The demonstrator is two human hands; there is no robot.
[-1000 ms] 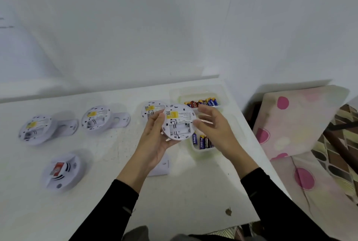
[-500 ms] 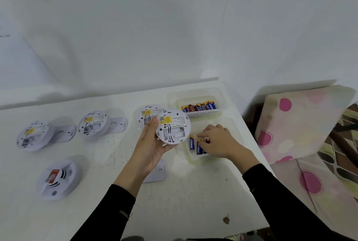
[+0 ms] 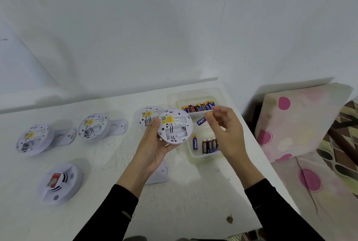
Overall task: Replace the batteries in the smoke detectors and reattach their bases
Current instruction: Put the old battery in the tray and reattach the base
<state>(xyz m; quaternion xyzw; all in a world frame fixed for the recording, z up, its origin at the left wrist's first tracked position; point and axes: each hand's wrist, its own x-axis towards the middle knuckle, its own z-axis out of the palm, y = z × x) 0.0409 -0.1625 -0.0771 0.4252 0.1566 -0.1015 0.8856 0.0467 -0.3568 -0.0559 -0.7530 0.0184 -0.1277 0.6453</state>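
White desk carries everything; cushion with pink dots sits off its right edge, against the wall. Four detectors lie on the desk. Far-left detector and second detector are back-side up with battery bays exposed, each resting partly on a detached base plate and. Third detector is back-side up too, partly hidden behind the held unit. Closed detector is face up at front left, red label on top. Another base plate lies on the desk under the left wrist.

Two clear trays near the desk's right edge: far tray holds a row of batteries; near tray holds one blue cell lying apart plus a small cluster.

Left hand has its fingers wrapped round the rim of the held detector, back facing up, battery bay empty, above the desk's right half. Right hand is above the near tray, fingers pinching a blue battery by one end, just right of the held detector, not touching it.
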